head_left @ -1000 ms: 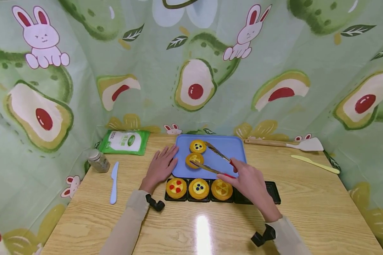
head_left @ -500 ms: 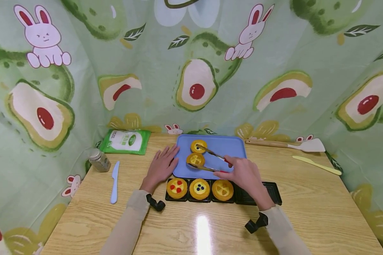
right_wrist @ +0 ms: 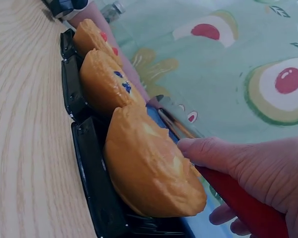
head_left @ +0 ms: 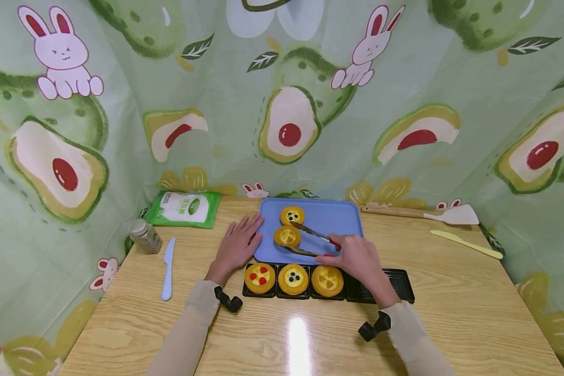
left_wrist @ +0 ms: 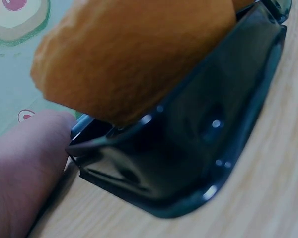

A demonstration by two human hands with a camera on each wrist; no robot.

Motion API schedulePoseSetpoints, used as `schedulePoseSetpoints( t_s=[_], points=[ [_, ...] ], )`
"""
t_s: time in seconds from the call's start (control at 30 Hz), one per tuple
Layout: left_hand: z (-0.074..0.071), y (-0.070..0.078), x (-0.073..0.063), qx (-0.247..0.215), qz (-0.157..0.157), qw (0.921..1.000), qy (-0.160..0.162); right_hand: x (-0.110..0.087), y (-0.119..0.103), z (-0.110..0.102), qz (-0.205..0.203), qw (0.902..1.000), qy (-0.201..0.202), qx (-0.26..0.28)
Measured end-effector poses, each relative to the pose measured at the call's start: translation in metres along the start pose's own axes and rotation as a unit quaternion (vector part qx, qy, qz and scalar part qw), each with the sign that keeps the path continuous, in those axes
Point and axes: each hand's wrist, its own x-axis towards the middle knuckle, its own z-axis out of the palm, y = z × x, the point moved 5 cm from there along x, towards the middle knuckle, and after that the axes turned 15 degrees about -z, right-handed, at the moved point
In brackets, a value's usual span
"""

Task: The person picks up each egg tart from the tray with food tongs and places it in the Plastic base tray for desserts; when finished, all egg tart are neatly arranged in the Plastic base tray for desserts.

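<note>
Right hand (head_left: 361, 257), curled round the red handles of a pair of tongs (head_left: 312, 232), above the near right part of the tray; tongs' arms parted, one tip between the two tarts on the tray, the other along the near side of the lower one, contact too fine to tell; left hand (head_left: 238, 243), fingers extended and gripping nothing, resting at the left rim of a blue tray (head_left: 338, 216); upper tart (head_left: 292, 215), topped with dark blue berries, on the tray's left half; lower tart (head_left: 287, 237), topped with yellow wedges, just in front of it; black containers (head_left: 401, 284), in a row along the tray's near edge, the right end partly hidden by the right arm; within them, from the left, a red-topped tart (head_left: 260, 278), a blue-topped tart (head_left: 293, 278) and a wedge-topped tart (head_left: 327, 281); on the wood-grain table (head_left: 451, 313), at left, a green and white packet (head_left: 184, 209), a lidded jar (head_left: 145, 236) and a light blue knife (head_left: 168, 269); at right, a wooden-handled spatula (head_left: 423, 213) and a pale yellow knife (head_left: 465, 244); behind, a green curtain (head_left: 225, 99) printed with avocados and rabbits.
</note>
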Motion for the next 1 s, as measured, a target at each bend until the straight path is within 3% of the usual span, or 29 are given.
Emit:
schedulePoseSetpoints(
  t_s=[0.37, 1.0],
  points=[
    [0.0011, -0.0004, 0.0008, 0.002, 0.0, 1.0, -0.002, -0.0013, 0.0052, 0.007, 0.009, 0.9998, -0.013, 0.012],
    [-0.0001, 0.0006, -0.0004, 0.0, 0.001, 1.0, 0.0, 0.0074, -0.0011, -0.0018, -0.005, 0.9995, -0.028, 0.012]
  ],
)
